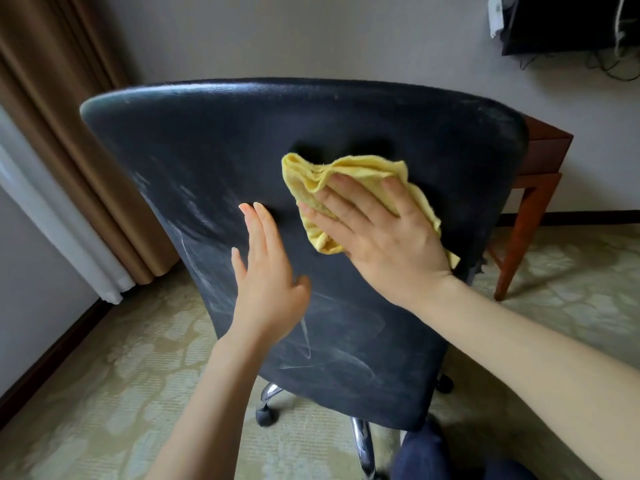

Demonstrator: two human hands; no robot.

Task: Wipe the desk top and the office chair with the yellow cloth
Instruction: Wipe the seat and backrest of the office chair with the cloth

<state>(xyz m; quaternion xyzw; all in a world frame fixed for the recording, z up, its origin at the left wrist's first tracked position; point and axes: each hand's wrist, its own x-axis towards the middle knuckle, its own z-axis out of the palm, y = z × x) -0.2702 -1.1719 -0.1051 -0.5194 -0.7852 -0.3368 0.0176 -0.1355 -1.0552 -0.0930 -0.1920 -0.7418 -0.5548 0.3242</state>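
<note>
A brown curtain (69, 133) hangs at your left. Your left hand (266, 282) rests on the black chair (207, 150) back, fingers straight and close together, holding nothing. Just right of it, the yellow cloth (308, 181) lies bunched on the upper middle of the back. Your right hand (381, 233) presses it there with fingers spread wide. The desk (543, 150) stands behind the chair's right edge.

Carpeted room with grey walls (311, 36)
Brown curtain (69, 133) hangs at left; pale patterned carpet (104, 358) below; dark screen (571, 22) upper right.
</note>
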